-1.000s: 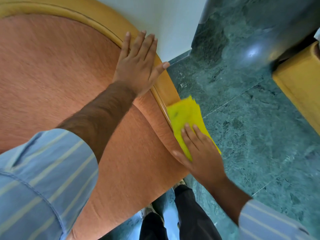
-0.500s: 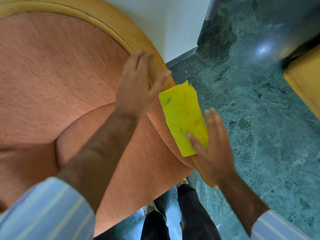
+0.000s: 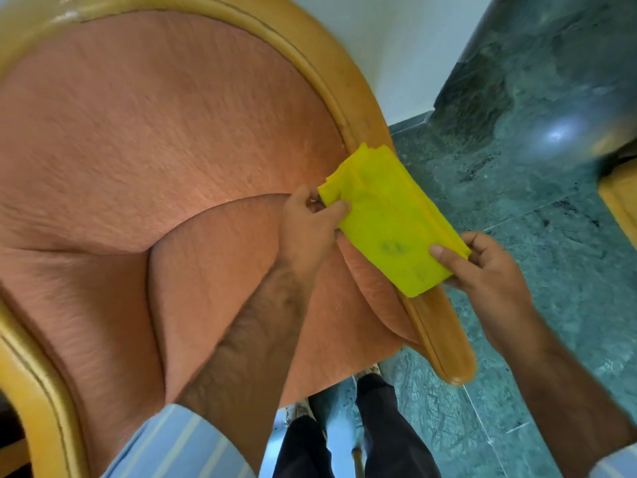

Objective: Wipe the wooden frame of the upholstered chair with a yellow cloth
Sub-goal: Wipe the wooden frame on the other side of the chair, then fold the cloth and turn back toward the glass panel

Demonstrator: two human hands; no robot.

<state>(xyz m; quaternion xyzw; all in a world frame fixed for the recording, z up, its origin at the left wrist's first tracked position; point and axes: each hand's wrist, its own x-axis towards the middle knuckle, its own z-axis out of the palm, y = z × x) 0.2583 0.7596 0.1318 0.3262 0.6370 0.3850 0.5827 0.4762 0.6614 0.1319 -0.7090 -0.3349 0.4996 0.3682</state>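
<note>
The chair has salmon-orange upholstery (image 3: 155, 132) and a curved light wooden frame (image 3: 348, 98) that runs down its right side to a rounded arm end (image 3: 444, 343). A folded yellow cloth (image 3: 389, 219) with faint dark smudges lies across that frame, held at both ends. My left hand (image 3: 310, 222) pinches its upper left corner over the upholstery. My right hand (image 3: 482, 267) grips its lower right end beside the frame. The frame under the cloth is hidden.
Green marble floor (image 3: 534, 236) spreads to the right, with a white wall (image 3: 396, 46) behind the chair. A piece of yellow wooden furniture (image 3: 620, 201) stands at the right edge. My legs and shoes (image 3: 344, 426) are below the seat. The chair's left frame (image 3: 38, 391) curves at lower left.
My left hand left the frame and took the cloth's upper corner. My right hand went from pressing flat on the cloth to gripping its lower end. The view shifted, so more of the chair's arm shows.
</note>
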